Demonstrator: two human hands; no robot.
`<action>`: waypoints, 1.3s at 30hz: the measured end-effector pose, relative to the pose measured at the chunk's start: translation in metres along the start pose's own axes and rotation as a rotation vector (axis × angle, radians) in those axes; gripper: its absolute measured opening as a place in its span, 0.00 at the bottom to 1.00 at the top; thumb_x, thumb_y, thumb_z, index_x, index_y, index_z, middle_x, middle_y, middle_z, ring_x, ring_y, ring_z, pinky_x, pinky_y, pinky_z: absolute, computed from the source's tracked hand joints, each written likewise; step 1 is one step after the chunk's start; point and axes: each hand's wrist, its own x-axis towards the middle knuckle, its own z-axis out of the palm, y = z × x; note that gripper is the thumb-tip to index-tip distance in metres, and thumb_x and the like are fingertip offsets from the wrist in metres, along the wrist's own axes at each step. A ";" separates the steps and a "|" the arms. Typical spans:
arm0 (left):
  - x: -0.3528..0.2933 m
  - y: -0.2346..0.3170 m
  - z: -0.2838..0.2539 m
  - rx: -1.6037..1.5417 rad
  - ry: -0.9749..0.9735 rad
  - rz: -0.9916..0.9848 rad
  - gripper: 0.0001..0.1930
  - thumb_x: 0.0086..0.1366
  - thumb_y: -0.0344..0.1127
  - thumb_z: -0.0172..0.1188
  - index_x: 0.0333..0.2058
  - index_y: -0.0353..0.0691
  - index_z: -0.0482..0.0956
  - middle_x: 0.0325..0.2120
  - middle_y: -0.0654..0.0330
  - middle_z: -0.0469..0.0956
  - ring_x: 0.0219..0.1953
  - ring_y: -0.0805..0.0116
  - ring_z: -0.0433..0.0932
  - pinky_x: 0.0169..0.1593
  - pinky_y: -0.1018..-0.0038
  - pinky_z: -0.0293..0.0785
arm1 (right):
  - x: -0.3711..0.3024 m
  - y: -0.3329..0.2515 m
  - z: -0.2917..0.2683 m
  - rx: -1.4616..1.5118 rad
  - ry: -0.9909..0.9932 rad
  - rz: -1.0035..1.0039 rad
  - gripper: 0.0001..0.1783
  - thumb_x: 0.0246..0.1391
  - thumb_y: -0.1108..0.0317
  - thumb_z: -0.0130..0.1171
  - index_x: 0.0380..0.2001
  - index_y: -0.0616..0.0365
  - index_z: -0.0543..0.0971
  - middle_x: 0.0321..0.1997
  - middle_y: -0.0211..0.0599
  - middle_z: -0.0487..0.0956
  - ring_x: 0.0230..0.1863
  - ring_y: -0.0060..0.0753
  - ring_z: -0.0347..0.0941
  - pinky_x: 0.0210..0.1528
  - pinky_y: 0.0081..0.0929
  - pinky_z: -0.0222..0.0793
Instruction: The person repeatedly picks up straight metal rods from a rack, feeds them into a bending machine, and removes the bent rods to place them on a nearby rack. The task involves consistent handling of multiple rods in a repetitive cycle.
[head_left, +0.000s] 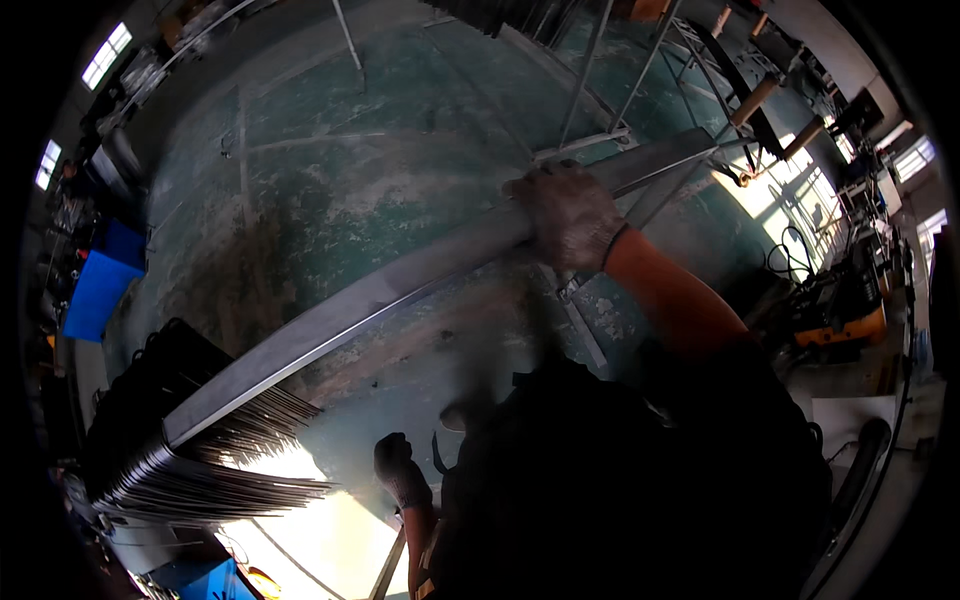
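Note:
A long grey metal bar runs diagonally from the lower left to the upper right. My right hand, in a grey knitted work glove, lies over its upper half with the fingers curled round the far edge. Lower down, apart from the bar, my left hand is gloved too and looks closed in shadow; whatever it may hold cannot be made out. Beneath the bar's near-left end sits a stack of thin dark bent rods, their ends fanning to the right.
A metal stand with brown rollers is at the upper right, near the bar's far end. Blue bins stand at the left. Yellow-and-black equipment is on the right. Thin metal posts rise from the worn green floor.

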 end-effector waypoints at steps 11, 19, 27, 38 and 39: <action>-0.093 0.141 0.356 0.272 -0.677 0.326 0.10 0.67 0.26 0.59 0.44 0.31 0.84 0.40 0.59 0.83 0.42 0.70 0.78 0.50 0.72 0.75 | -0.064 0.157 0.005 0.159 0.173 -0.178 0.35 0.48 0.41 0.74 0.54 0.51 0.83 0.49 0.34 0.82 0.59 0.37 0.76 0.70 0.39 0.63; -0.189 0.058 0.581 0.723 -1.300 0.205 0.09 0.70 0.31 0.62 0.45 0.36 0.85 0.40 0.61 0.85 0.42 0.72 0.81 0.50 0.75 0.76 | -0.120 0.354 0.032 0.219 0.372 -0.028 0.34 0.48 0.45 0.74 0.57 0.47 0.82 0.55 0.33 0.82 0.63 0.41 0.74 0.76 0.50 0.57; -0.256 0.044 0.831 0.512 -1.838 0.559 0.12 0.70 0.33 0.60 0.50 0.43 0.81 0.38 0.64 0.81 0.37 0.75 0.75 0.46 0.80 0.74 | -0.154 0.469 0.057 0.740 0.665 -0.287 0.21 0.52 0.56 0.72 0.43 0.58 0.82 0.48 0.41 0.82 0.61 0.52 0.74 0.64 0.48 0.71; -0.273 0.052 1.167 0.464 -1.537 0.100 0.10 0.67 0.32 0.62 0.43 0.36 0.86 0.34 0.60 0.86 0.38 0.71 0.82 0.43 0.73 0.77 | -0.281 0.839 0.125 0.517 0.219 0.601 0.19 0.62 0.53 0.64 0.49 0.54 0.86 0.51 0.41 0.85 0.58 0.47 0.78 0.61 0.43 0.73; -0.268 0.058 1.193 0.549 -1.501 0.135 0.10 0.66 0.32 0.62 0.42 0.35 0.86 0.34 0.61 0.85 0.37 0.73 0.81 0.43 0.73 0.77 | -0.302 0.863 0.136 0.576 0.190 0.777 0.20 0.64 0.53 0.63 0.51 0.54 0.85 0.52 0.41 0.85 0.59 0.48 0.78 0.61 0.43 0.73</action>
